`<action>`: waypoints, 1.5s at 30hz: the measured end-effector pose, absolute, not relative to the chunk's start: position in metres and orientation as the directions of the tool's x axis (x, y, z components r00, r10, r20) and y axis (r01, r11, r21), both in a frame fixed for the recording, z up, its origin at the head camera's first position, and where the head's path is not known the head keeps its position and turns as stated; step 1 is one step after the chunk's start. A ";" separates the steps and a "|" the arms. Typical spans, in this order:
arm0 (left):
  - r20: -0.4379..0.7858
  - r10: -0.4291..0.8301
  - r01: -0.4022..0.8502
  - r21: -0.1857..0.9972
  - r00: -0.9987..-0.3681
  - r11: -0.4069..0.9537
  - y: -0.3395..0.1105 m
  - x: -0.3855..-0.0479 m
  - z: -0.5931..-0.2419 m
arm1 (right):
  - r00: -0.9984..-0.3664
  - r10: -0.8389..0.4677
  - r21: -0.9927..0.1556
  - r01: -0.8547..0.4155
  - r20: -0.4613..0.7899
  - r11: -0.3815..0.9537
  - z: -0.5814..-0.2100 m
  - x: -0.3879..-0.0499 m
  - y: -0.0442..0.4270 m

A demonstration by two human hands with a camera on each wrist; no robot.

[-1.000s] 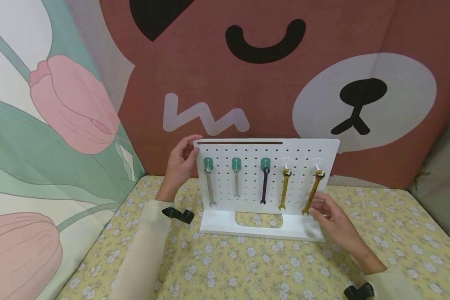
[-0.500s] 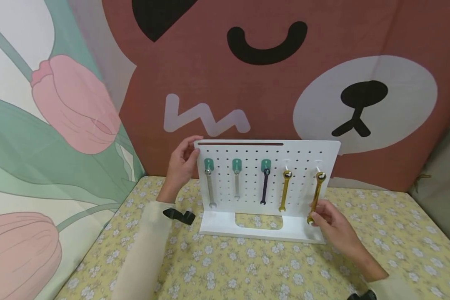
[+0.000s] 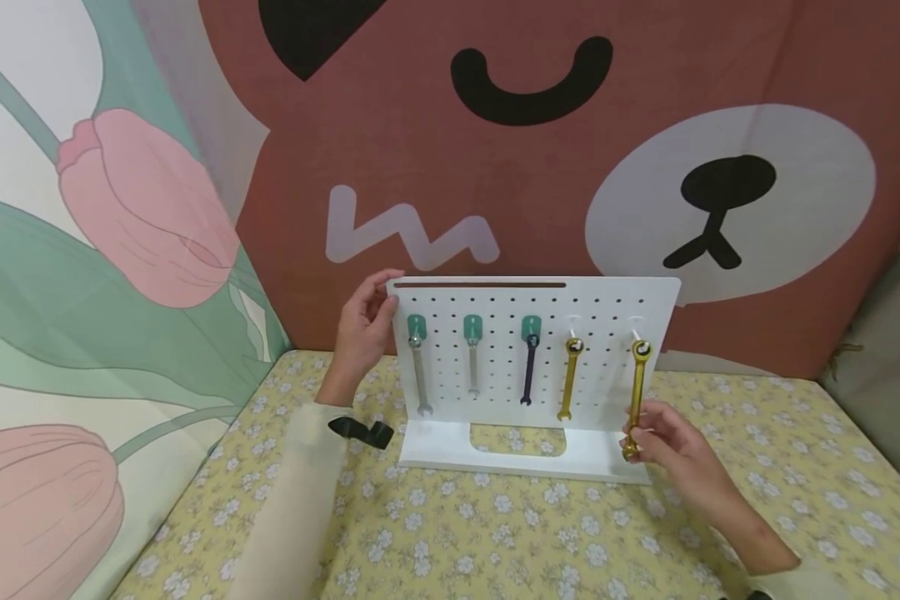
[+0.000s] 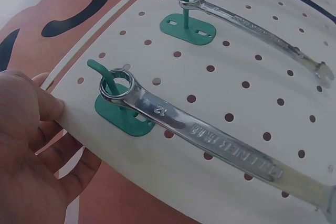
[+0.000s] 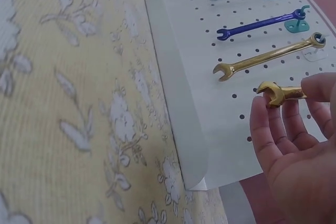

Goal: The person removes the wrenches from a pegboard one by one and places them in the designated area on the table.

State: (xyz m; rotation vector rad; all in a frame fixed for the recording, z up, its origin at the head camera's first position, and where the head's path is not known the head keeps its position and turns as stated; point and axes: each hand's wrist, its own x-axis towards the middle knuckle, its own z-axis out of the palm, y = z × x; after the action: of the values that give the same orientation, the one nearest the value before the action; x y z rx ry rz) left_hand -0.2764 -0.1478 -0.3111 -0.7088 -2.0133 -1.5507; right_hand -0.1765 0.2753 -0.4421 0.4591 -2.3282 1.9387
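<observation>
My left hand [image 3: 363, 321] grips the upper left edge of a white pegboard [image 3: 502, 367], thumb in front and fingers behind. Near its thumb a silver combination wrench [image 4: 173, 119] hangs from a green hook [image 4: 126, 121]. With thumb and fingers, my right hand [image 3: 678, 442] pinches the lower, open end of a gold combination wrench [image 3: 638, 387] at the board's far right. That wrench's ring end sits at the tip of a white hook [image 3: 635, 332]; I cannot tell whether the hook passes through it. The right wrist view shows its jaw end between my fingers.
A smaller silver wrench [image 3: 473, 368], a purple wrench [image 3: 529, 371] and another gold wrench [image 3: 569, 383] hang along the board. Its white base [image 3: 435, 450] stands on a yellow floral tablecloth [image 3: 495, 533]. Behind is a bear-printed cloth [image 3: 420, 150].
My right hand has closed on the gold wrench's lower end and drawn it right and toward me, swinging it from slanted to nearly upright. My left hand stays on the board.
</observation>
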 end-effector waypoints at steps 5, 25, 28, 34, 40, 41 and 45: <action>0.665 0.097 0.668 0.711 -0.740 0.220 -0.147 -0.277 -0.312 | -0.953 -0.205 -0.968 -0.243 0.225 0.068 -0.438 -0.175 0.276; 0.667 0.114 0.673 0.703 -0.736 0.232 -0.149 -0.279 -0.313 | -0.963 -0.200 -0.976 -0.201 0.181 0.081 -0.422 -0.163 0.277; 0.665 0.122 0.672 0.701 -0.737 0.238 -0.149 -0.278 -0.313 | -0.958 -0.214 -0.976 -0.210 0.192 0.064 -0.420 -0.160 0.278; 0.663 0.119 0.669 0.700 -0.739 0.249 -0.149 -0.278 -0.314 | -0.933 -0.274 -0.972 -0.235 0.232 -0.023 -0.418 -0.157 0.281; 0.668 0.120 0.673 0.693 -0.734 0.259 -0.149 -0.278 -0.313 | -0.896 -0.338 -0.956 -0.252 0.289 -0.150 -0.416 -0.157 0.283; 0.668 0.119 0.672 0.692 -0.735 0.263 -0.149 -0.277 -0.314 | -0.895 -0.340 -0.956 -0.247 0.288 -0.159 -0.415 -0.157 0.283; 0.667 0.121 0.671 0.689 -0.735 0.273 -0.149 -0.278 -0.314 | -0.902 -0.328 -0.957 -0.238 0.281 -0.166 -0.412 -0.157 0.282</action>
State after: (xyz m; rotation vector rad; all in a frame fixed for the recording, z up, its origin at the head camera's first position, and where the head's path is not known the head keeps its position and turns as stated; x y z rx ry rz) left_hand -0.2777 -0.1488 -0.3140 -0.7108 -2.0567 -1.4763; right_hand -0.1567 0.2824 -0.4117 0.7024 -2.0668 2.3441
